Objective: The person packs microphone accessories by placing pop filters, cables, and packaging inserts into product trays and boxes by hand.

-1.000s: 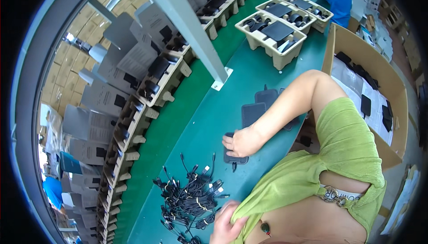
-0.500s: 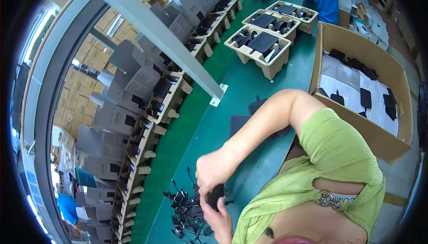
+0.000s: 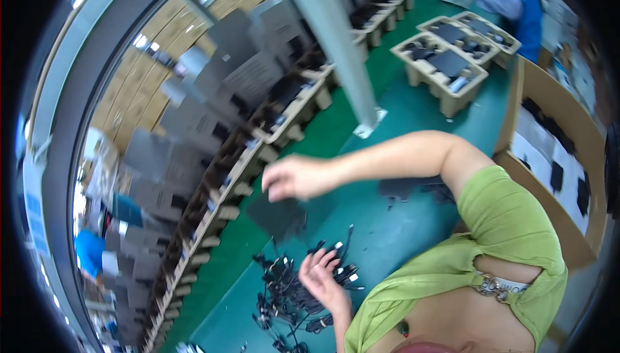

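Observation:
My right hand, blurred by motion, reaches across the green table with its fingers closed at the edge of a flat dark square piece. The piece hangs over the table beside the tray row; its exact kind is smeared. Below and right of it my left hand is palm up, fingers loosely apart, holding nothing. It lies over the right side of a tangled pile of black cables, some with light plug ends. Several dark flat pieces rest on the table behind my right forearm.
A row of moulded pulp trays with upright grey box lids runs along the left. Three filled trays stand far right, beside a large open carton. A metal post meets the table. A co-worker in blue handles a white box.
My hands were together around a small black object at the cables; now they are apart. The right hand has moved up and left with the dark piece. The left has opened. The view has shifted.

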The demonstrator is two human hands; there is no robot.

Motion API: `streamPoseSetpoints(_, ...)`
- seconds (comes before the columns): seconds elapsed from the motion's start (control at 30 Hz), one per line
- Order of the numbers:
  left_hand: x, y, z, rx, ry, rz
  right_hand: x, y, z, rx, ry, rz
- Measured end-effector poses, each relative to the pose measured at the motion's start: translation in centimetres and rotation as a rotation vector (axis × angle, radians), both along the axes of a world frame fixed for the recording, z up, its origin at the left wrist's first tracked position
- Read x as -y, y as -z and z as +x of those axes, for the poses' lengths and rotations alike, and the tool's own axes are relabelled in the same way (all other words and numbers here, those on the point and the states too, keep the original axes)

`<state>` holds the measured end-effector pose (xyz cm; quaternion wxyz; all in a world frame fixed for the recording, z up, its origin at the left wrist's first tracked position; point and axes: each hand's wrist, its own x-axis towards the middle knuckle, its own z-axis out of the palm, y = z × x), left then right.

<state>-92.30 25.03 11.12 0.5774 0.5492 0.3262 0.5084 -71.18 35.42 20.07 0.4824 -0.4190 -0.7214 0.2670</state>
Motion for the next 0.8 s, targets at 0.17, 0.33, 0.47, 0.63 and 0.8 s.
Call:
streamPoseSetpoints(0.17,-0.4,1.9,-0.5,-0.031,0.085,0.013,-12.8,0.3,4.5,-0.183,0.479,0.027)
streamPoseSetpoints(0.33,0.1,2.5,-1.0,-0.036,0.134,0.081,-20.0,-1.3,6.0,-0.025,0.731,0.081)
streamPoseSetpoints(0.47,0.1,2.5,-0.8,-0.064,0.117,0.028,-24.1,-0.3,5.3,-0.068,0.729,0.027)
streamPoseSetpoints(0.63,-0.1,3.4,-1.1,-0.117,0.142,0.029,-26.1,0.5,2.0,0.059,0.631,-0.056)
streamPoseSetpoints(0.8,0.2,3.5,-0.9,-0.106,0.148,0.019,-27.9,0.9,2.1,0.528,0.587,-0.164)
